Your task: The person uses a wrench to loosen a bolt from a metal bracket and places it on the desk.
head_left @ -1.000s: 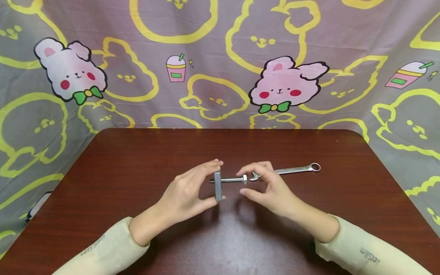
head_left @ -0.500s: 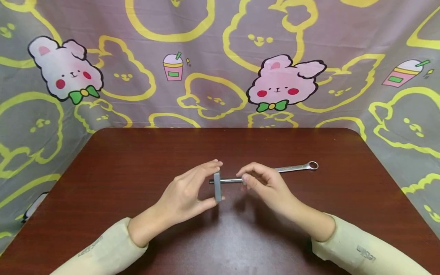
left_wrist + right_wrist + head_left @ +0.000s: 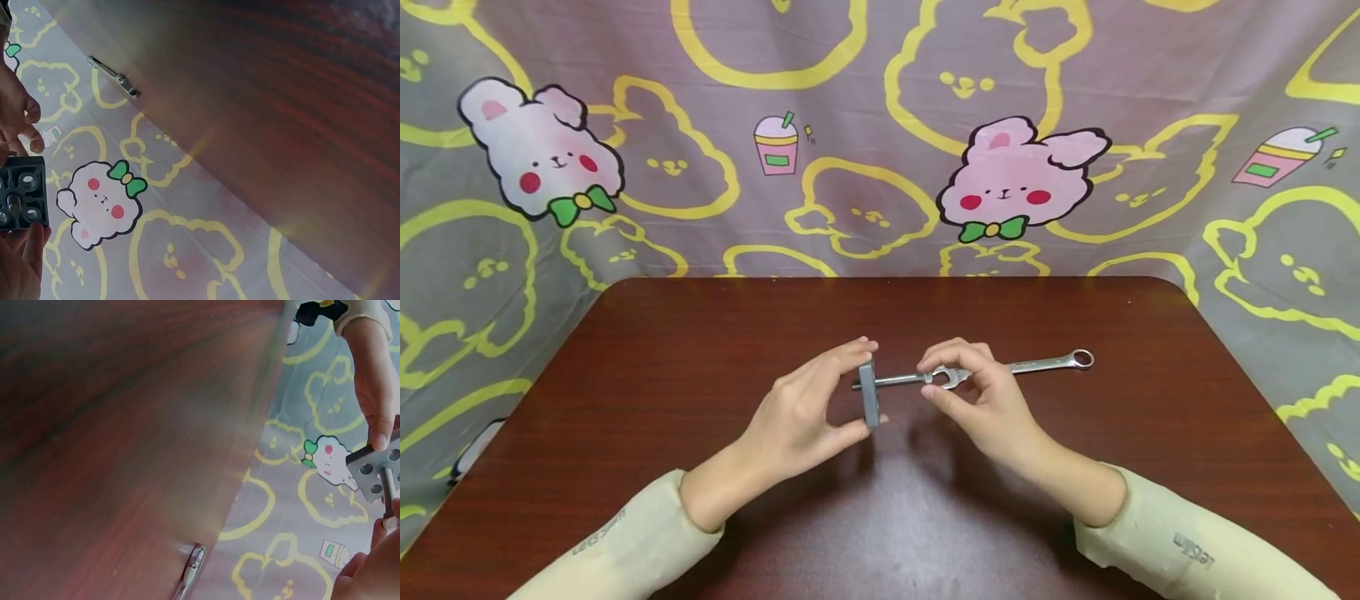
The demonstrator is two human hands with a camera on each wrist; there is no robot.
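Observation:
My left hand point(image 3: 797, 417) holds a grey square plate point(image 3: 868, 394) by its edges, thumb below and fingers above. In the right wrist view the plate point(image 3: 369, 464) shows several round holes. A long silver bolt point(image 3: 898, 380) runs through it, its threaded tip poking out on the left side. The thumb and fingers of my right hand point(image 3: 992, 408) pinch the bolt's head. From the left wrist view, the plate's ribbed back point(image 3: 37, 187) is visible with the bolt tip at its middle. Behind the right hand lies a combination wrench point(image 3: 1048, 365), partly covered by the fingers.
A dark reddish-brown wooden table point(image 3: 715, 333) lies under the hands. Behind it and along both sides hangs a grey curtain point(image 3: 865, 108) with yellow outlines and cartoon rabbits. Both forearms wear pale sleeves point(image 3: 1180, 533).
My right hand, with its fingers apart from the bolt head a second ago, closed on it and has shifted its thumb lower. The plate and bolt have risen slightly and tilted. The wrench has stayed put.

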